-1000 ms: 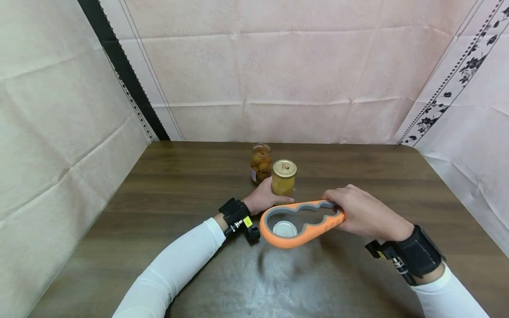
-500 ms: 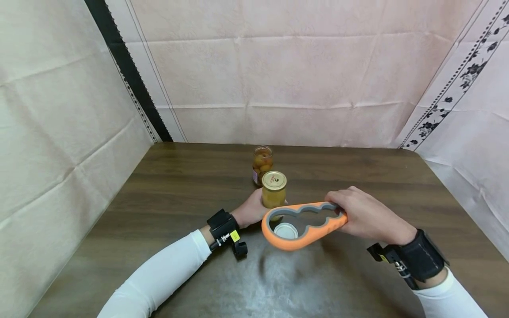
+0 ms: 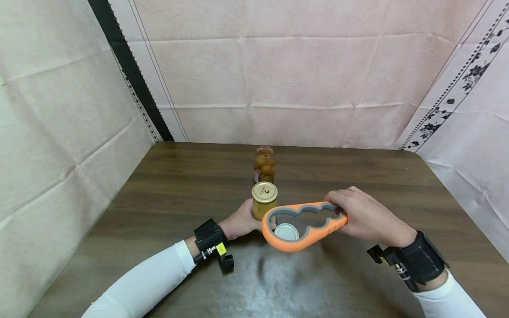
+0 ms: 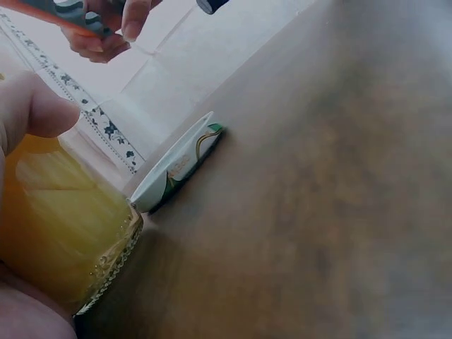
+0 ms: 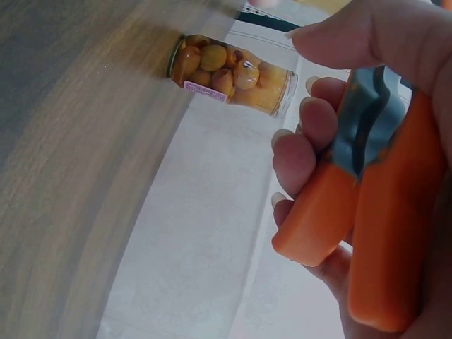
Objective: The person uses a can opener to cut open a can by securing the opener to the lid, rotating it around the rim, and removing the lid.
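Observation:
My left hand [image 3: 242, 219] grips a jar of yellow preserve [image 3: 264, 202] with a gold lid, which stands on the wooden table [image 3: 167, 194]. In the left wrist view the jar [image 4: 63, 240] fills the lower left. My right hand [image 3: 359, 214] holds the narrow end of an orange and grey jar opener [image 3: 302, 223] just above the table, its big ring beside the jar. A loose white lid [image 3: 286, 231] lies on the table and shows through that ring. The right wrist view shows my fingers [image 5: 300, 152] curled round the opener [image 5: 367, 212].
An open glass jar of orange fruit [image 3: 264, 164] stands behind the gold-lidded jar, and it shows as jar [image 5: 229, 74] in the right wrist view. Cloth walls [image 3: 278, 79] close in the table at the back and both sides. The white lid [image 4: 176, 166] lies close to the held jar.
My left hand has drawn the gold-lidded jar nearer and leftward, up against the opener's big ring. The right hand and opener have barely moved.

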The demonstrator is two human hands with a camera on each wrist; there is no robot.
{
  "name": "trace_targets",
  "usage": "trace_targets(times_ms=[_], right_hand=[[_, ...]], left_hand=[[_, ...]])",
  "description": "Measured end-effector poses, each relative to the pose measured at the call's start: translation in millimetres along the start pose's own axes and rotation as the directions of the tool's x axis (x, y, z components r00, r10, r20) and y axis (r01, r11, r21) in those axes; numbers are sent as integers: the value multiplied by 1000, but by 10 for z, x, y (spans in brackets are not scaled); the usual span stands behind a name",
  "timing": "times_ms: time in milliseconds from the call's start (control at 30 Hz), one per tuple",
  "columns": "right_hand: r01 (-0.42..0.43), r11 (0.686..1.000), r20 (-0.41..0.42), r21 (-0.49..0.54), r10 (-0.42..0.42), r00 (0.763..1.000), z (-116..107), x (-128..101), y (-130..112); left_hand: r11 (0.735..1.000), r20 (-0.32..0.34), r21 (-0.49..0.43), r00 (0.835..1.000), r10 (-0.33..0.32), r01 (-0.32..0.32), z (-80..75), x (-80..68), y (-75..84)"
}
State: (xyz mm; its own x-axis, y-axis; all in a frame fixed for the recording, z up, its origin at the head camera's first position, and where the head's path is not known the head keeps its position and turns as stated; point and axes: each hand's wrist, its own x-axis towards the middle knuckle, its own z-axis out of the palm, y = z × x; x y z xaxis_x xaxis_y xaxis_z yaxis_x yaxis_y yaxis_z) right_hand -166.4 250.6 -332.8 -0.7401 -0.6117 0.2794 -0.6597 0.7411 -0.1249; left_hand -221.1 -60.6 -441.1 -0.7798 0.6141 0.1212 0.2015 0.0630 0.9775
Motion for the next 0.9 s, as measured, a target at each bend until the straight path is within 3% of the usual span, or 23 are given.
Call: trace_targets(times_ms=[333,600,900], right_hand=[[19,1000,-48,-5,-19,999,16,10,-24],[63,998,-90,-16,-64,994,44,42,-43],[33,999,-88,-17,-35,996,40,89,-90]], left_hand=[[1000,16,0,1000,12,-12,-7,-144,31],[998,53,17,997,58,-59,7,-125,38],[996,90,53,994,69,-74,6,-98,56]])
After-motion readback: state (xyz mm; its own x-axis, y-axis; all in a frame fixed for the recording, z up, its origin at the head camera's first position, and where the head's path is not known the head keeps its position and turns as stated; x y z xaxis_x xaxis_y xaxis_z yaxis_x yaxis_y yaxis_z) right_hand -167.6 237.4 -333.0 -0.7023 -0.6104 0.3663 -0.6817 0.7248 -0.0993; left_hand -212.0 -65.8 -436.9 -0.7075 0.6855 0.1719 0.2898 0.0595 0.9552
